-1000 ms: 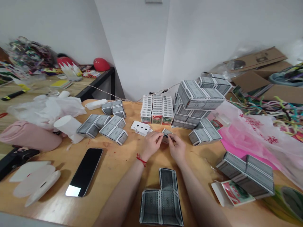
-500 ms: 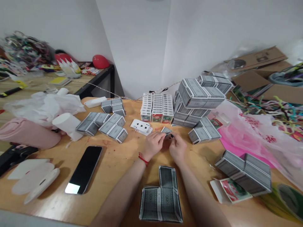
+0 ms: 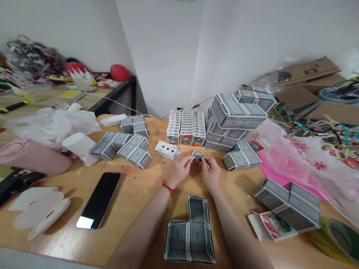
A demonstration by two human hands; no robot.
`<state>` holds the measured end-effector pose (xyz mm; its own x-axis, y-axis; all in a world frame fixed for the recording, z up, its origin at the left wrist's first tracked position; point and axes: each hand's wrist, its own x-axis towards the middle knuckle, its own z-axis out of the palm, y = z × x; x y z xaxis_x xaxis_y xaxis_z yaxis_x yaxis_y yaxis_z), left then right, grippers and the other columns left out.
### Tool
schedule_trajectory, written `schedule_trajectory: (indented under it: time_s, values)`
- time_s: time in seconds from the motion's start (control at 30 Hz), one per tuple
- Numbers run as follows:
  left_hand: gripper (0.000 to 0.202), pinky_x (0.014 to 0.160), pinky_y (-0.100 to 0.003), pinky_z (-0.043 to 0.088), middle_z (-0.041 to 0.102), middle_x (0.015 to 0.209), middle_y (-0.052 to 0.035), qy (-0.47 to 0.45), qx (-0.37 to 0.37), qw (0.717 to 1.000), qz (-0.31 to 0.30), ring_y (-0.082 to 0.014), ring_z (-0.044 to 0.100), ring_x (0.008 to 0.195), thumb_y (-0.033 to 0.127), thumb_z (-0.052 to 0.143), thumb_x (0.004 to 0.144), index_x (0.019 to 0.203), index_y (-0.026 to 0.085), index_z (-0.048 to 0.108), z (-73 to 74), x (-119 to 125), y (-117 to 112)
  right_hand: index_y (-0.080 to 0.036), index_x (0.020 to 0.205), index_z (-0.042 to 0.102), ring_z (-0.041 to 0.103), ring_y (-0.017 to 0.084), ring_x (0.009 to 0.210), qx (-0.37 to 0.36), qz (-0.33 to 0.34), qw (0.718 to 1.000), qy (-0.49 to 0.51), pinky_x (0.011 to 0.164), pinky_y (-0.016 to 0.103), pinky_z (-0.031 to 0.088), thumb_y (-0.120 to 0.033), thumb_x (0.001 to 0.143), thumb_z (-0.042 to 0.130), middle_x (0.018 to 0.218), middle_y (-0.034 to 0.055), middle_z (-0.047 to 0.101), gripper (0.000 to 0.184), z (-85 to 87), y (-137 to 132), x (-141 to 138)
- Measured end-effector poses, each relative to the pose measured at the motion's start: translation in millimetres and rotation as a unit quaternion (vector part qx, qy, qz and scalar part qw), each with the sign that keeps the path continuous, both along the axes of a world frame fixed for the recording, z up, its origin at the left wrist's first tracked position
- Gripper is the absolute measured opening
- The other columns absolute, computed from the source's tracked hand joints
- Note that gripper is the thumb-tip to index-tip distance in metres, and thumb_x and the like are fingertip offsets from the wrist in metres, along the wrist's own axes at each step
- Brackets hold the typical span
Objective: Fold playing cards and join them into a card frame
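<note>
My left hand [image 3: 179,169], with a red string at its wrist, pinches one edge of a small playing card [image 3: 198,159]. The fingers of my right hand [image 3: 211,172] pinch its other edge; the card looks bent and is seen nearly edge-on. Just beyond it a patterned grey card back [image 3: 197,153] shows. Face-up cards with a three of spades [image 3: 167,149] on top lie to the left of my hands. Between my forearms sits an L-shaped open box of grey-backed cards [image 3: 190,231].
Rows of card packs [image 3: 186,129] stand at the back beside stacked card-built blocks [image 3: 232,112]. More card blocks [image 3: 134,151] lie to the left. A phone [image 3: 99,200], pink pouch [image 3: 33,157], opened card box [image 3: 276,226] and tape roll [image 3: 340,235] lie around the table.
My hands have drawn slightly apart, and the card between them now lies more edge-on. The surrounding things stay in place.
</note>
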<state>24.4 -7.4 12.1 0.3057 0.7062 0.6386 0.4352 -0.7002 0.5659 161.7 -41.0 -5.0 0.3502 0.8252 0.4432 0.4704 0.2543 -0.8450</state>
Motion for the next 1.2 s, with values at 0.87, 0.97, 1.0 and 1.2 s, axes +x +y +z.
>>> schedule_trajectory:
  time_s: [0.87, 0.97, 1.0, 1.2]
  values:
    - [0.013, 0.081, -0.036, 0.045, 0.065, 0.085, -0.003, 0.03, 0.034, 0.999, 0.01, -0.0148, 0.056, 0.084, 0.02, 0.05, 0.079, 0.082, 0.021, 0.063, 2.7, 5.2, -4.6, -0.021, 0.078, 0.053, 0.06, 0.017, 0.079, 0.011, -0.048, 0.991, -0.126, 0.071, 0.031, 0.046, -0.023, 0.081, 0.04, 0.083, 0.0053, 0.065, 0.013, 2.2, -4.3, 2.5]
    - [0.014, 0.078, -0.035, 0.046, 0.065, 0.083, -0.0027, 0.035, 0.043, 0.998, 0.001, -0.0146, 0.057, 0.082, 0.019, 0.05, 0.078, 0.082, 0.021, 0.063, 5.1, 5.8, -4.9, -0.021, 0.077, 0.053, 0.06, 0.017, 0.077, 0.012, -0.064, 0.988, -0.138, 0.07, 0.031, 0.046, -0.022, 0.081, 0.04, 0.082, 0.0049, 0.065, 0.014, 1.3, -4.7, 3.9]
    - [0.014, 0.077, -0.034, 0.046, 0.065, 0.082, -0.0026, 0.039, 0.046, 0.998, -0.001, -0.0145, 0.057, 0.081, 0.019, 0.05, 0.078, 0.082, 0.021, 0.064, 6.1, 6.1, -5.1, -0.021, 0.077, 0.053, 0.06, 0.017, 0.076, 0.013, -0.068, 0.988, -0.142, 0.07, 0.031, 0.045, -0.022, 0.081, 0.04, 0.081, 0.0048, 0.065, 0.014, 1.0, -4.9, 4.4]
    - [0.014, 0.077, -0.034, 0.046, 0.065, 0.08, -0.0023, 0.042, 0.048, 0.998, -0.012, -0.0142, 0.056, 0.08, 0.017, 0.05, 0.077, 0.083, 0.02, 0.062, 6.6, 8.1, -6.9, -0.02, 0.077, 0.054, 0.059, 0.017, 0.074, 0.008, -0.089, 0.986, -0.138, 0.07, 0.03, 0.045, -0.021, 0.08, 0.04, 0.082, 0.0044, 0.065, 0.014, -0.7, -5.9, 6.9]
